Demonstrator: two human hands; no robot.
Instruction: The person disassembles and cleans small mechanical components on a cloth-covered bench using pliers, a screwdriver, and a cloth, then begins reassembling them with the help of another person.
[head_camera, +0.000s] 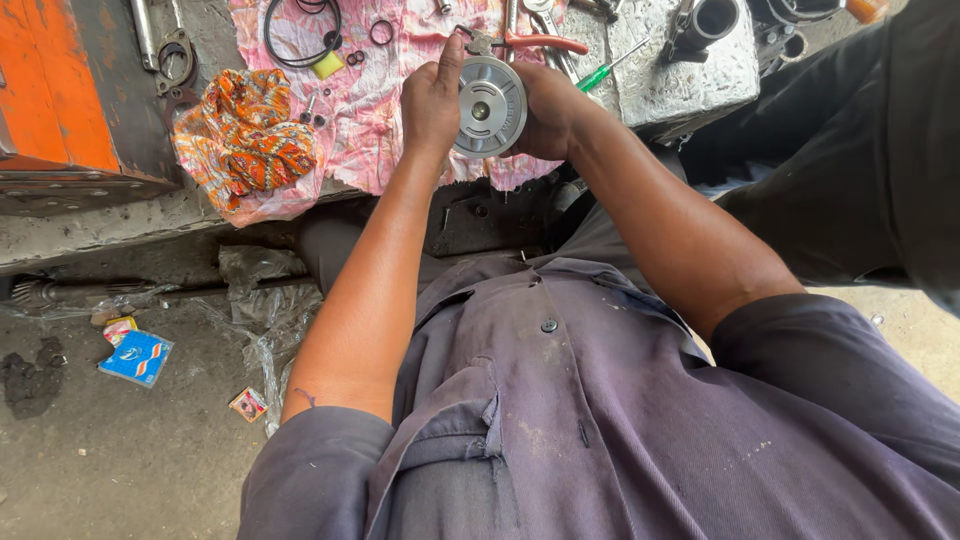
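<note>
In the head view, looking down, a person in a grey work shirt (600, 400) is holding a round metal disc (487, 107) up over a pink cloth (375, 110) that is lying on a rough bench (100, 225). The left hand (432, 100) is gripping the disc's left edge, with its fingers (452, 55) pressed close together and one reaching up along the rim. The right hand (548, 110) is cupping the disc's right side; its fingers are wrapping behind the disc, so I cannot tell how they are sitting. The disc is staying in the air between both hands, not touching the cloth. Around it, small black rubber rings (380, 32) and a big black ring (300, 35) are lying loose on the cloth, so it looks like those bits are not on the disc yet. Red-handled pliers (535, 42) and a green screwdriver (603, 72) are lying just behind the hands, with nobody touching them. An orange patterned rag (250, 130) is sitting bunched up to the left. Bits of wrapper (137, 357) are lying on the ground below.
</note>
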